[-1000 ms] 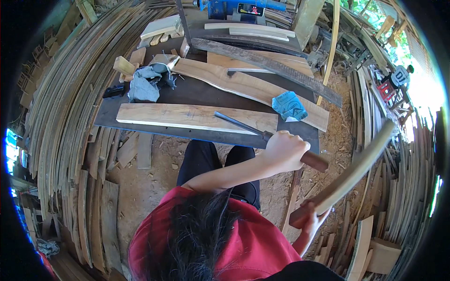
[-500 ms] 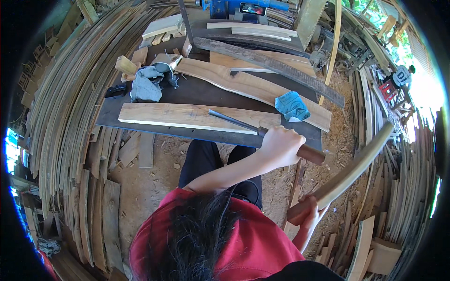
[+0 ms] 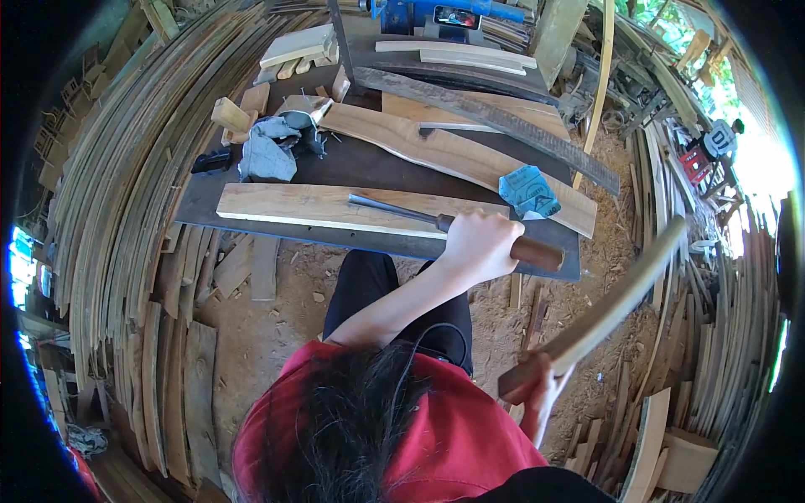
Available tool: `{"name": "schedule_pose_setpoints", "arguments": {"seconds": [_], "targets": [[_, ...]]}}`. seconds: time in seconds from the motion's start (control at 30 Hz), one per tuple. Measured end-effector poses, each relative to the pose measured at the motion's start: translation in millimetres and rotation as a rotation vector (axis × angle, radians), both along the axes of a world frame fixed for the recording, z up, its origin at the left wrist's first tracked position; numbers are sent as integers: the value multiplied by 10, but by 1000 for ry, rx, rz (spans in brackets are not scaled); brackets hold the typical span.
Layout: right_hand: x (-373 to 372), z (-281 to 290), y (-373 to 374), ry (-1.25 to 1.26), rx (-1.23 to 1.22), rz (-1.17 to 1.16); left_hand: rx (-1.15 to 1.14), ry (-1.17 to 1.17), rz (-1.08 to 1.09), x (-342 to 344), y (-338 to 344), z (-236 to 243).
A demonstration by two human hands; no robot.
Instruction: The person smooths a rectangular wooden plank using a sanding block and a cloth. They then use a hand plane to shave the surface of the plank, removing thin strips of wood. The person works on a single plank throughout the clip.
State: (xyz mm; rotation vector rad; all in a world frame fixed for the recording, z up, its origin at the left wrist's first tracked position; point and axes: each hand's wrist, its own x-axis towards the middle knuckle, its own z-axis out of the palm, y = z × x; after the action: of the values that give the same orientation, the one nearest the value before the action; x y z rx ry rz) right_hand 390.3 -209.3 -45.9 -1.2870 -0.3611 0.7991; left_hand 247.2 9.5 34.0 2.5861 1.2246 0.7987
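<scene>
My left hand point(image 3: 480, 245) is wrapped round the dark wooden handle of a long chisel point(image 3: 394, 208). The chisel's metal blade points left and lies over a pale wooden board point(image 3: 285, 204) along the bench's near edge; whether its tip touches the wood I cannot tell. Low on the right, my right hand point(image 3: 547, 387) grips one end of a thick wooden club point(image 3: 616, 310), which slants up and away to the right. A crumpled blue sandpaper sheet point(image 3: 529, 192) rests on a long curved plank point(image 3: 453, 155), just beyond my left hand.
The dark bench point(image 3: 369, 178) also bears a grey cloth bundle point(image 3: 268, 149), a long dark strip point(image 3: 486, 109) and stacked pale blocks point(image 3: 298, 46). A blue clamp-like tool point(image 3: 402, 15) stands at the back. Timber stacks point(image 3: 126, 193) flank both sides. A person point(image 3: 719, 138) is at far right.
My left hand and the chisel have shifted left and slightly away over the board. The club in my right hand has moved a little to the left.
</scene>
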Motion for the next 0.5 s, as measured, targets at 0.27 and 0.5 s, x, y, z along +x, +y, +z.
{"name": "schedule_pose_setpoints", "arguments": {"seconds": [0.27, 0.5], "targets": [[-132, 38, 133, -245, -16, 326, 51, 31, 101, -338, 189, -28], [-459, -180, 147, -72, -177, 288, 23, 86, 102, -499, 194, -19]]}}
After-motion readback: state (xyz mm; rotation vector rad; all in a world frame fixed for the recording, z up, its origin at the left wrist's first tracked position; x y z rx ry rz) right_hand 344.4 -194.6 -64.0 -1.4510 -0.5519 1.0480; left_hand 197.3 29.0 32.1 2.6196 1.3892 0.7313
